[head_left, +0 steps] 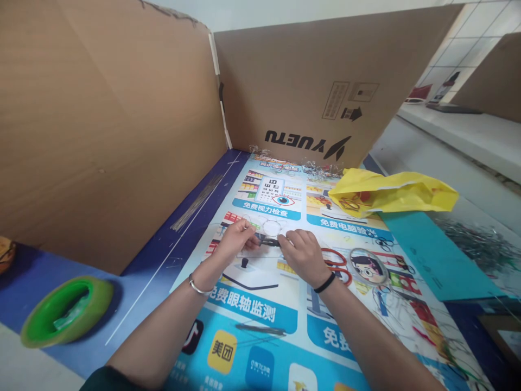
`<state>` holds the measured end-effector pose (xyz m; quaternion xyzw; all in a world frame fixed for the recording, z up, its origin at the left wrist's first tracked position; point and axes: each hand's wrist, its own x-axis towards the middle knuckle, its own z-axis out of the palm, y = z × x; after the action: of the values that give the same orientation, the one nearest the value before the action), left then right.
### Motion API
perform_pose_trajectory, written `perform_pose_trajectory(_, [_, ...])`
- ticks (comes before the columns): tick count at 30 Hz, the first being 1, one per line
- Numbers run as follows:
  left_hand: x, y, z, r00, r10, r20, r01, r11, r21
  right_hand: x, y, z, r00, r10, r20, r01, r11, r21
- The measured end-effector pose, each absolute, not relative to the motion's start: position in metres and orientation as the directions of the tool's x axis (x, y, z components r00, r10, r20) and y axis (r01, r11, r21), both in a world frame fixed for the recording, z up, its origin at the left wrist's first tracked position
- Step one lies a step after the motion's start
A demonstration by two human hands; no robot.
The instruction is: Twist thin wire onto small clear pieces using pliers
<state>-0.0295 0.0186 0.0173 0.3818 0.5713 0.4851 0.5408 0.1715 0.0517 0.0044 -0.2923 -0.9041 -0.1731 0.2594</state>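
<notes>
My right hand (303, 255) is closed around a pair of dark-handled pliers (269, 242), whose jaws point left. My left hand (238, 237) is closed in a pinch at the jaw end, on a thin wire. A bent loop of that thin wire (272, 227) shows just above the pliers; its ends are hidden by the fingers. Right of my right hand lie red-handled scissors (340, 266), partly behind the wrist. Beside them is a round piece (368, 266) with a cartoon face in it. Straight thin wires (260, 329) lie on the printed sheet in front of me.
Cardboard walls (285, 81) stand at the left and back. A bundle of straight wires (197, 202) lies on the left. A green tape roll (67, 310) sits front left. At right are a yellow bag (401, 193), a heap of wire pieces (480, 247) and loose scraps.
</notes>
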Motion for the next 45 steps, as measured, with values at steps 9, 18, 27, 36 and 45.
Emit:
perform_pose_trajectory(9, [-0.02,0.015,0.023,-0.127,0.94,-0.316,-0.075,0.308,0.948,0.17,0.046,0.011,-0.784,0.336,0.522,0.521,0.813,0.259])
perform_pose_trajectory(18, [-0.019,0.014,0.023,-0.082,0.946,-0.312,-0.059,0.308,0.949,0.169,0.046,0.009,-0.796,0.317,0.516,0.5,0.824,0.265])
perform_pose_trajectory(27, [-0.019,0.014,0.022,-0.069,0.944,-0.323,-0.053,0.32,0.946,0.169,0.047,0.007,-0.796,0.32,0.514,0.504,0.821,0.268])
perform_pose_trajectory(36, [-0.02,0.013,0.025,-0.055,0.937,-0.346,-0.019,0.345,0.938,0.17,0.047,0.007,-0.789,0.314,0.529,0.499,0.829,0.252])
perform_pose_trajectory(45, [-0.022,0.014,0.022,-0.022,0.943,-0.332,0.024,0.332,0.943,0.169,0.047,0.007,-0.794,0.292,0.534,0.496,0.819,0.29])
